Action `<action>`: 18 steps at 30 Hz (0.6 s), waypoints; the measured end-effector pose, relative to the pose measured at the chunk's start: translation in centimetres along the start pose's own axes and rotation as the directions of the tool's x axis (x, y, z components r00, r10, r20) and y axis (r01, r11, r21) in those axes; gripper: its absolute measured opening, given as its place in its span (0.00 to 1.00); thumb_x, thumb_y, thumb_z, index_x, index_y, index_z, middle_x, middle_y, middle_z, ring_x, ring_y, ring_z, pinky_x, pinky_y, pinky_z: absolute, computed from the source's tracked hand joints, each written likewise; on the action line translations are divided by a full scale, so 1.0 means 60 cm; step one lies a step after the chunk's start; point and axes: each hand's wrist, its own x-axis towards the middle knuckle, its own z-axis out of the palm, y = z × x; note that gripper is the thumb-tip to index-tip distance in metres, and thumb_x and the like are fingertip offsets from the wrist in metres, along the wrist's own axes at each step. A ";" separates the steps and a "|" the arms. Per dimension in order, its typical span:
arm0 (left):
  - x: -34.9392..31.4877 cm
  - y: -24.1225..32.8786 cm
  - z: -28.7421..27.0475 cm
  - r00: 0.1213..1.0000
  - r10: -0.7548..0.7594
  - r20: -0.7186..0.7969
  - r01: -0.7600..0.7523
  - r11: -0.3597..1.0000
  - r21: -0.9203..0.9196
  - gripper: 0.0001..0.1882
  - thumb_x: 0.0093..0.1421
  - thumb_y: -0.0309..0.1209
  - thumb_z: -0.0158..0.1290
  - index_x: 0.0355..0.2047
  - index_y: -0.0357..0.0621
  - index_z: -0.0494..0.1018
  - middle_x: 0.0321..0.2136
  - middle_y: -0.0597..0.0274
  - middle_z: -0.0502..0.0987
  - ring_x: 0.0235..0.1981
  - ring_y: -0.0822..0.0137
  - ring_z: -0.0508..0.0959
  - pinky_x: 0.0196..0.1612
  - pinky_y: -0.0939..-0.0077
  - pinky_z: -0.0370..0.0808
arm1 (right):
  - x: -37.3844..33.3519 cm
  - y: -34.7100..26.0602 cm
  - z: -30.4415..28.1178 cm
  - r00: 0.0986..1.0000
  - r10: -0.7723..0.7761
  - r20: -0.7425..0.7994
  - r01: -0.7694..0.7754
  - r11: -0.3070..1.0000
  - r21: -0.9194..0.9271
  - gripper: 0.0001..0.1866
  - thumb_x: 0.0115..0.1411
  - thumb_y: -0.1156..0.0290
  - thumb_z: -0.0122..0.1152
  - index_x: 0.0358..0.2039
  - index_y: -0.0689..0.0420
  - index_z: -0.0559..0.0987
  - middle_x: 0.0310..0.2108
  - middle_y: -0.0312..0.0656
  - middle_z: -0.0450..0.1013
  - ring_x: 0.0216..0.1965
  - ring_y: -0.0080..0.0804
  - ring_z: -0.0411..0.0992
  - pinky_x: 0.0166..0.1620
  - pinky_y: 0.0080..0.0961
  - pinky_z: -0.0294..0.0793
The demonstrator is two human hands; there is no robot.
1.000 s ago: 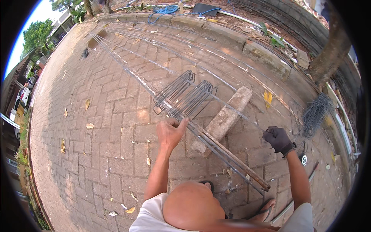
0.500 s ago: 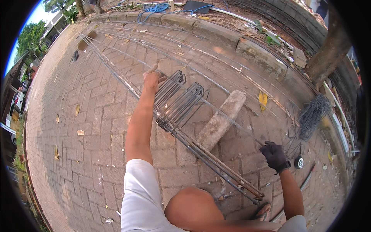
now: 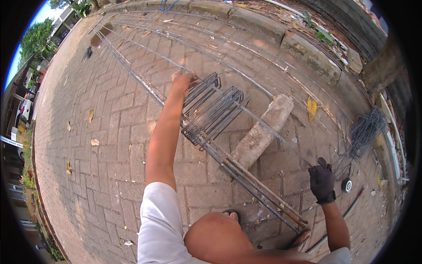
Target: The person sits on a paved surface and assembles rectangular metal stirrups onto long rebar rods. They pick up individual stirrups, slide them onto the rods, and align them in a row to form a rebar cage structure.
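Note:
A long thin steel rod (image 3: 281, 140) slants across the paving and passes through a set of bent rectangular wire stirrups (image 3: 215, 110). My bare left hand (image 3: 183, 82) closes round this rod just beyond the stirrups. At the rod's near right end, my right hand (image 3: 322, 181), in a dark glove, grips it. The stirrups hang in two close bunches, their lower corners around a pair of longer rods (image 3: 259, 187) that reach toward my feet. Under the slanting rod lies a rough concrete block (image 3: 266, 130). My left fingertips are partly hidden.
Several more rods (image 3: 246, 77) stretch along the ground to a stone kerb (image 3: 259, 31). Beside my right hand are a tangled bundle of wire (image 3: 368, 132) and a small round dark-and-white object (image 3: 347, 185). A tree trunk (image 3: 382, 70) stands at the right. Dry leaves dot the paving.
My left hand has moved from an extended finger to a closed grip on the rod. My right hand has shifted slightly right with the rod's end. The view has tilted slightly.

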 end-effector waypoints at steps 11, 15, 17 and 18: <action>-0.056 0.034 0.044 0.751 0.629 0.198 -0.364 0.145 0.920 0.41 0.60 0.62 0.59 0.66 0.50 0.73 0.58 0.46 0.79 0.54 0.46 0.82 0.55 0.57 0.77 | 0.025 0.067 -0.106 0.941 0.092 0.325 -0.191 0.938 0.290 0.23 0.66 0.49 0.60 0.41 0.59 0.84 0.39 0.53 0.80 0.42 0.54 0.78 0.46 0.44 0.76; -0.207 0.047 0.113 0.689 0.580 0.435 -0.589 0.098 0.802 0.31 0.69 0.53 0.56 0.66 0.53 0.74 0.63 0.54 0.77 0.60 0.47 0.79 0.59 0.56 0.77 | 0.022 0.181 -0.280 0.928 0.292 0.230 -0.283 0.956 -0.075 0.19 0.63 0.54 0.59 0.39 0.58 0.84 0.30 0.51 0.81 0.35 0.50 0.80 0.43 0.45 0.78; -0.267 0.058 0.151 0.700 0.519 0.492 -0.665 0.222 0.713 0.29 0.70 0.49 0.57 0.66 0.50 0.74 0.63 0.56 0.76 0.62 0.50 0.78 0.62 0.58 0.75 | -0.004 0.230 -0.364 0.843 0.474 0.254 -0.431 0.878 -0.207 0.16 0.61 0.57 0.61 0.38 0.57 0.84 0.29 0.48 0.80 0.33 0.48 0.79 0.41 0.44 0.78; -0.290 0.064 0.171 0.675 0.512 0.531 -0.711 0.260 0.653 0.28 0.70 0.47 0.57 0.65 0.49 0.74 0.64 0.57 0.76 0.63 0.52 0.77 0.63 0.59 0.75 | -0.020 0.251 -0.398 0.798 0.536 0.275 -0.480 0.841 -0.248 0.14 0.60 0.58 0.63 0.36 0.56 0.84 0.30 0.48 0.79 0.33 0.49 0.78 0.40 0.42 0.77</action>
